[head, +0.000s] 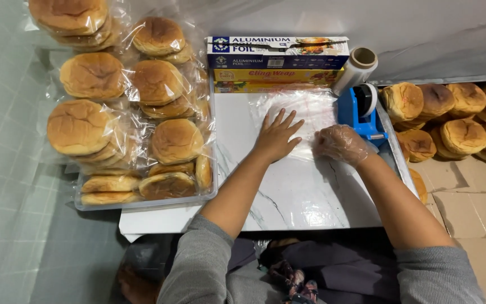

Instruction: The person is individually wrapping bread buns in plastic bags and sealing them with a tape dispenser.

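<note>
Leftward, clear tray (142,204) holding bagged buns (142,107)

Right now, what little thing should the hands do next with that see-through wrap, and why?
Probably smooth the sheet of cling wrap flat first. The left hand presses on it with spread fingers, the gloved right hand holds its edge by the blue tape dispenser, and the sheet looks wrinkled. The unwrapped buns wait at the right.

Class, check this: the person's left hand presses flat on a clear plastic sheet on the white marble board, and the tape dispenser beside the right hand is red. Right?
Not quite. The head view shows the tape dispenser is blue, not red. The rest holds.
</note>
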